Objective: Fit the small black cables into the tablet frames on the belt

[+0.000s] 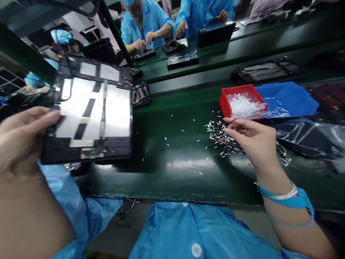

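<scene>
On the left, my left hand (29, 135) grips an opened tablet (115, 111) by its left edge, thumb on top. The tablet is tilted up above the bench, showing silver battery faces, dark flex strips and a black frame. My right hand (252, 138) is closed in a pinch over a pile of small dark parts with white pieces (228, 142). Something thin and dark shows at its fingertips, too small to name. A wristband with a blue strap circles my right wrist.
Behind the pile stand a red bin (225, 102) of small white pieces and a blue tray (291, 97). A plastic-wrapped black item (304, 138) lies to the right. More opened devices (183, 60) rest toward the back, where co-workers in blue (151, 21) handle parts.
</scene>
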The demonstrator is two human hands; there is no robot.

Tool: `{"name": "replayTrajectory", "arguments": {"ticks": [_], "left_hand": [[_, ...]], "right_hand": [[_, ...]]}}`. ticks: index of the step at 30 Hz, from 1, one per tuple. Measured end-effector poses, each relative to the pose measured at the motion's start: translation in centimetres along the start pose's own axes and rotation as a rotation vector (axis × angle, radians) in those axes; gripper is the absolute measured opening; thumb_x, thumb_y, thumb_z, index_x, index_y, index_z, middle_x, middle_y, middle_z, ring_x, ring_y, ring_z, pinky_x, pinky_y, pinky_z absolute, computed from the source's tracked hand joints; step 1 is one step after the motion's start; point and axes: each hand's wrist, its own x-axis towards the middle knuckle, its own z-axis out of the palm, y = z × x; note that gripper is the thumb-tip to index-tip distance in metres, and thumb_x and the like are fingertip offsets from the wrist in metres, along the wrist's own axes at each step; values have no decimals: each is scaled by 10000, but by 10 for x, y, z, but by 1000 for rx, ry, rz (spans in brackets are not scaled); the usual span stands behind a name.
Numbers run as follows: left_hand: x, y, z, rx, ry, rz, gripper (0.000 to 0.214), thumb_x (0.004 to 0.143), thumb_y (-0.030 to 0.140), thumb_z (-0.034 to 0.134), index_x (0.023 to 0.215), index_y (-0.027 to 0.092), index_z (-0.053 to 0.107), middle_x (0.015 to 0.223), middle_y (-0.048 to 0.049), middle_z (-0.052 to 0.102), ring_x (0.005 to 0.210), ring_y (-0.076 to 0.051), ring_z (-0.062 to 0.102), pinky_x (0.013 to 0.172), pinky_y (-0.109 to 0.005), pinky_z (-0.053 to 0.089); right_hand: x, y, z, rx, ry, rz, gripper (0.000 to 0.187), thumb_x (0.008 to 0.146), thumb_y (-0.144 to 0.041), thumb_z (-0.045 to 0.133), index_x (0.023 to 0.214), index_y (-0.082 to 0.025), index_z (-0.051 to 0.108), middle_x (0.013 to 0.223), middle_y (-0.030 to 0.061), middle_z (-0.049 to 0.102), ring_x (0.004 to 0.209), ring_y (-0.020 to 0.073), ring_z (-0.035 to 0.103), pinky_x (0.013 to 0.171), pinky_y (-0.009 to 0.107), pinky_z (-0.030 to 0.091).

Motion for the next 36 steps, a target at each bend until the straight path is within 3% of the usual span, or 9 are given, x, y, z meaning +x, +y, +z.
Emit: {"name": "replayTrajectory", "arguments": {"ticks": [3,5,8,13,16,21,24,29,36], "left_hand": [[-52,3,53,-325,-264,-160,363,621,262,757,888,122,555,598,83,546,500,-25,478,493,-99,343],[-94,-5,92,-507,-554,-327,428,596,287,813,866,163,506,585,79,564,501,-58,521,477,-123,386],[-148,-29,137,-622,-711,-489,488,629,421,808,862,191,446,580,57,597,478,-92,552,466,-163,421],[-178,-61,156,-560,-939,-563,491,692,533,725,881,216,401,573,31,629,443,-143,578,429,-207,434],[-166,-71,145,-228,-1023,-292,370,797,503,626,969,192,524,530,35,594,408,-153,556,396,-221,407],[-148,-93,135,165,-442,559,227,909,233,525,1093,139,619,770,-49,686,636,-158,641,605,-254,499],[-145,-105,138,138,-447,871,271,890,125,516,1150,103,589,1054,-134,689,925,-216,661,792,-311,530],[-146,-113,143,302,-553,1087,450,847,48,423,1269,131,557,1228,-160,634,1090,-281,616,711,-338,519],[-145,-112,143,307,-568,1101,497,819,-2,392,1261,122,581,1231,-164,636,1095,-284,617,706,-347,501]], "right_hand": [[2,-3,-1,98,22,89,174,635,-205,779,785,-267,718,777,0,692,718,163,612,647,321,504],[2,-6,0,156,2,146,163,607,-195,790,719,-260,692,805,2,695,724,153,605,644,306,506],[-3,-11,8,190,-106,250,178,570,-210,808,690,-240,679,754,2,679,674,135,587,565,269,477],[-21,-24,47,122,-406,410,188,618,-251,770,775,-205,679,690,3,658,636,129,588,541,258,447],[-30,-27,76,53,-575,481,169,648,-212,713,804,-188,654,652,-8,634,589,114,557,526,254,417],[-42,-17,111,14,-666,481,150,677,-178,656,815,-186,597,627,-33,603,562,92,503,517,239,379],[-47,-12,119,-59,-669,449,130,697,-181,639,817,-187,592,633,-35,599,561,89,492,521,238,378],[-52,-10,122,-190,-673,373,100,733,-183,614,832,-177,604,642,-29,598,543,82,469,514,235,381],[-49,-13,120,-257,-671,338,36,761,-179,620,797,-176,618,649,-15,613,543,85,485,516,239,397]]}}
